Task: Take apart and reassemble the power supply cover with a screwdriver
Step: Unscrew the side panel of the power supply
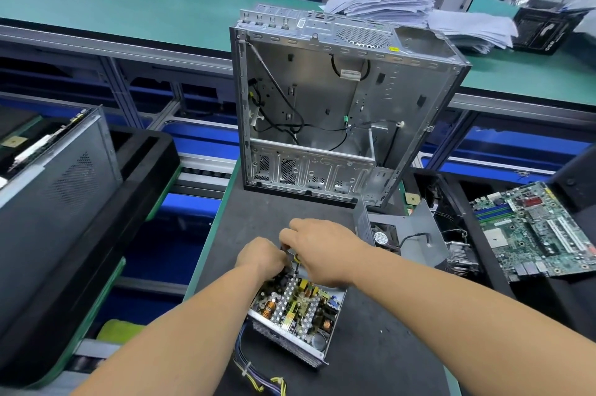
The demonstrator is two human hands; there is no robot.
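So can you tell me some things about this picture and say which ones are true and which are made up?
1. The silver power supply box has its lid off, so the circuit parts inside show. True.
2. The big grey metal computer case is lying flat. False: it stands upright on the black mat, its open side facing the camera.
3. Both hands are over the far end of the power supply box. True: the left hand and right hand meet there.
4. The green circuit board is on the left side. False: it lies on the right.
5. The grey metal cover with a small fan lies right of the hands. True.
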